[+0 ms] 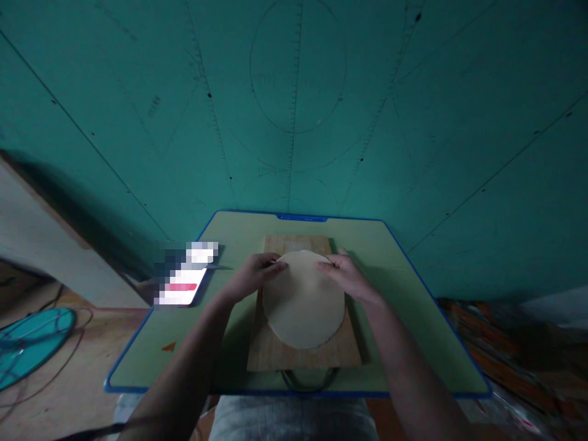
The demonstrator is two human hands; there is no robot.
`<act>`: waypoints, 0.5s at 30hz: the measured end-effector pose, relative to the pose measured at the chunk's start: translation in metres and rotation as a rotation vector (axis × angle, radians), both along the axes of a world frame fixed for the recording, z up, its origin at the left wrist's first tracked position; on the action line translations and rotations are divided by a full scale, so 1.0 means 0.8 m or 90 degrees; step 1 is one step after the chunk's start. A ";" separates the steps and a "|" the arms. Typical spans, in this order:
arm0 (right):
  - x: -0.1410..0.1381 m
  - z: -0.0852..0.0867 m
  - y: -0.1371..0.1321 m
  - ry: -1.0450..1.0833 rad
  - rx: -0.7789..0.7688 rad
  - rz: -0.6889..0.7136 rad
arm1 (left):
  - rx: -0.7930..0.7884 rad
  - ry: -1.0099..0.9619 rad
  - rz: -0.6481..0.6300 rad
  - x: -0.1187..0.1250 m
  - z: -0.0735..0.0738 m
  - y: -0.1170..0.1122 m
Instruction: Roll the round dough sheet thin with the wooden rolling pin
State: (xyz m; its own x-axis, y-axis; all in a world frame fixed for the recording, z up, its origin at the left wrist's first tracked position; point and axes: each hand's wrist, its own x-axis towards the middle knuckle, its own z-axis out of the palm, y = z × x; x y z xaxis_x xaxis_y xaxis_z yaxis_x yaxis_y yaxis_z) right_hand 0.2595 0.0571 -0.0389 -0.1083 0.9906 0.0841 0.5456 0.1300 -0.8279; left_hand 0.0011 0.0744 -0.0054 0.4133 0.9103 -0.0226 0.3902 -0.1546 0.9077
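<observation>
A thin, round, pale sheet of dough point(304, 306) lies over a wooden cutting board point(261, 358), its lower edge resting near the front of the board. My left hand point(257, 274) pinches the upper left edge, thumb on top and fingers beneath. At the upper right edge, my right hand point(346, 275) grips the same sheet in a like way. The fingers under the dough are hidden. Just beyond my right hand shows the pale tip of something mostly covered by it.
The board stands on a pale green table point(404, 355) with a blue rim. At left lie a phone point(184, 285), partly pixelated, and a thin pointed blade point(219, 267). A small orange triangle point(168, 346) is nearer. A dark handle loop point(307, 387) protrudes below the board. Behind rises a green wall point(294, 122).
</observation>
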 end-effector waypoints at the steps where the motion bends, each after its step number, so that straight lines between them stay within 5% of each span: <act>1: -0.001 0.002 0.000 0.023 -0.006 -0.012 | -0.012 0.003 0.001 -0.001 -0.001 0.001; 8: 0.002 0.006 0.003 0.221 -0.064 -0.063 | -0.035 0.000 -0.003 -0.005 -0.006 0.004; 15: 0.009 0.003 0.002 0.069 -0.039 0.030 | 0.098 0.057 0.033 -0.008 -0.013 0.008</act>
